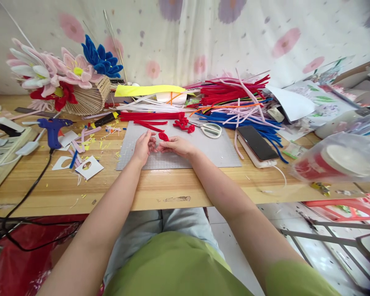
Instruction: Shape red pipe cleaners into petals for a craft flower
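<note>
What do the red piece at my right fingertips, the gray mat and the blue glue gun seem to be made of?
Red piece: probably chenille pipe cleaner, matte; its surface looks soft and fuzzy.
Gray mat: likely plastic or vinyl, low sheen; flat sheet with fine grid lines.
Blue glue gun: seemingly hard plastic, smooth; evenly colored, molded-looking body.

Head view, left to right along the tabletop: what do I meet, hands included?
Blue glue gun → left hand → right hand, holding a red fuzzy piece → pale-handled scissors → dark phone → bagged red cup.
</note>
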